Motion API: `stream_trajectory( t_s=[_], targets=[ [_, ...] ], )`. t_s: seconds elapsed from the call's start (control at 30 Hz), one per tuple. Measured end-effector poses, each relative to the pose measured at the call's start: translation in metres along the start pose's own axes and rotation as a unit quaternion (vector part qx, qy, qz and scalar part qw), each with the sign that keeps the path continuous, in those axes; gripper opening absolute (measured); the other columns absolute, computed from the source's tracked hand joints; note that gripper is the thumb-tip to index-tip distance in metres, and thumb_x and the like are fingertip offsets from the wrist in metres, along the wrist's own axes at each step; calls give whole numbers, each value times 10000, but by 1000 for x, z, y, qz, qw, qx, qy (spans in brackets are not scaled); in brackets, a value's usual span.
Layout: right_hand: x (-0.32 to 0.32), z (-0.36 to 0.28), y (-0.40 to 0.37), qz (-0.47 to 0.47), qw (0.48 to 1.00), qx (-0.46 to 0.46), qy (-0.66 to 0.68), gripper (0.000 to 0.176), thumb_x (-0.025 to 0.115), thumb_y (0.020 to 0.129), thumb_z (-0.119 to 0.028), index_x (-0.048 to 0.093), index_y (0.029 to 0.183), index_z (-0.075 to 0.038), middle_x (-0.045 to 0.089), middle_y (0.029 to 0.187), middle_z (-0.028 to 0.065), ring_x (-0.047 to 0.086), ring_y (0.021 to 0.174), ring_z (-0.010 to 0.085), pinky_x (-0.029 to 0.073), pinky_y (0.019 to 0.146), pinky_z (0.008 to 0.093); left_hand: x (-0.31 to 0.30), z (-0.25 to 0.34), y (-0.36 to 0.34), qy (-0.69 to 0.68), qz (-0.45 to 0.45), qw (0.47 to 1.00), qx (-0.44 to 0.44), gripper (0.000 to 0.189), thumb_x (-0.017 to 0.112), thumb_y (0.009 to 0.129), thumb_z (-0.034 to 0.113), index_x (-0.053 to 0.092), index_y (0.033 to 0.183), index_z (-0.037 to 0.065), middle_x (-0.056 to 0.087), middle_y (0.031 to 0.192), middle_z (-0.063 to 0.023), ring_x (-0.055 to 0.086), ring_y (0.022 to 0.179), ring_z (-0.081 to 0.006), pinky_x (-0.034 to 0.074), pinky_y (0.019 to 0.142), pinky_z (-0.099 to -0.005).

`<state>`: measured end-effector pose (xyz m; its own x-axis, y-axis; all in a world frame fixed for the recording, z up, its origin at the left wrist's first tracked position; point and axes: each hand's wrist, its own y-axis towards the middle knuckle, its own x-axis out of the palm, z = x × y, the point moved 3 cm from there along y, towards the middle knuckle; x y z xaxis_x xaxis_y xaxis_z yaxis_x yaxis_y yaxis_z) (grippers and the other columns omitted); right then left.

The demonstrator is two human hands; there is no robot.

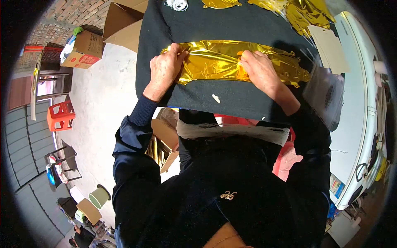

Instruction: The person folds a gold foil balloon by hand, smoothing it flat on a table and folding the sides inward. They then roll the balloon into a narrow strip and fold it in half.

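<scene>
A long strip of shiny gold foil, looking like flat foil balloons (211, 62), lies across the black-covered table (186, 97) in front of me. My left hand (164, 68) is closed at its left end, thumb and forefinger pinching the edge. Further right, my right hand (262, 70) rests on the foil with bent fingers closed on it, and orange shows beside the fingertips. Small tabs with holes stick out at the foil's right end. A small pale piece (216, 98) lies on the cloth nearer to me.
More gold foil (306, 14) and a piece of cardboard (328, 47) lie at the far right, above clear plastic bags (324, 93). White string (176, 4) sits at the far left. An open carton (167, 142) stands below the table, and a red stool (61, 115) on the floor.
</scene>
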<state>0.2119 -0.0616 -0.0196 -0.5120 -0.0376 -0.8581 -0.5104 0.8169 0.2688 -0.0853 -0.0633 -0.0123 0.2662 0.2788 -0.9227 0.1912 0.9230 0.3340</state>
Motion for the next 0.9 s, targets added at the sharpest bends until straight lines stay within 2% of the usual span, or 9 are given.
stream_trajectory(
  t_s=[0.03, 0.13, 0.23, 0.33, 0.37, 0.47, 0.6, 0.77, 0.9],
  targets=[
    [2, -3, -1, 13, 1000, 0, -18, 169, 635, 987, -200, 573, 995, -43, 682, 882, 161, 633, 896, 387, 484, 826, 490, 3, -2, -1, -7, 32, 999, 30, 249, 675, 990, 356, 604, 1008, 118, 690, 660, -119, 712, 589, -309, 559, 538, -442],
    [5, -14, -5, 53, 996, -10, -76, 154, 643, 974, -199, 573, 987, -62, 679, 877, 146, 628, 900, 359, 472, 847, 474, 3, -1, -6, 15, 41, 998, 54, 242, 693, 983, 322, 594, 1051, 111, 688, 670, -99, 702, 567, -281, 550, 527, -399],
    [6, -18, -8, 71, 991, -17, -109, 147, 682, 948, -159, 582, 996, -62, 657, 887, 128, 603, 898, 333, 458, 853, 444, -8, 6, -7, 57, 16, 998, 16, 277, 712, 944, 237, 604, 1164, 109, 725, 900, -107, 742, 823, -259, 573, 703, -388],
    [5, -20, -8, 80, 991, -21, -110, 152, 697, 936, -142, 588, 1002, -58, 646, 891, 122, 591, 894, 326, 455, 846, 435, -32, 33, -6, 92, 141, 979, 117, 447, 718, 892, 178, 596, 1316, 106, 668, 1202, -128, 641, 1175, -289, 514, 934, -430],
    [4, -21, -8, 82, 991, -23, -108, 151, 696, 936, -142, 589, 1002, -58, 645, 891, 121, 589, 892, 325, 455, 842, 436, -28, 37, -10, 60, 134, 979, 143, 591, 717, 855, 159, 558, 1423, 118, 580, 1350, -132, 495, 1360, -331, 413, 1091, -491],
    [5, -20, -9, 78, 990, -24, -114, 143, 659, 954, -195, 585, 998, -81, 637, 912, 86, 584, 919, 300, 449, 856, 439, -24, 93, -18, -34, 17, 979, 200, 703, 726, 913, 336, 479, 1531, 108, 462, 1565, -163, 386, 1493, -356, 284, 1242, -500],
    [7, -16, -10, 84, 989, -28, -115, 144, 663, 949, -194, 586, 1000, -84, 637, 907, 83, 587, 922, 295, 446, 859, 440, 8, 126, -30, -96, -50, 975, 192, 834, 570, 963, 604, 382, 1593, 91, 328, 1635, -241, 273, 1542, -399, 218, 1263, -513],
    [8, -17, -9, 81, 990, -23, -112, 142, 666, 949, -190, 580, 994, -86, 637, 904, 83, 589, 937, 291, 442, 865, 441, 18, 126, -40, -42, -35, 989, 138, 880, 493, 960, 695, 413, 1572, 68, 346, 1607, -269, 285, 1519, -434, 194, 1235, -600],
    [7, -19, -11, 92, 988, -30, -117, 145, 677, 939, -151, 583, 1024, -80, 635, 906, 81, 585, 913, 293, 445, 855, 431, 21, 119, -38, -11, -34, 992, 119, 857, 470, 978, 689, 414, 1577, 79, 332, 1619, -267, 272, 1524, -444, 189, 1218, -634]
  ],
)
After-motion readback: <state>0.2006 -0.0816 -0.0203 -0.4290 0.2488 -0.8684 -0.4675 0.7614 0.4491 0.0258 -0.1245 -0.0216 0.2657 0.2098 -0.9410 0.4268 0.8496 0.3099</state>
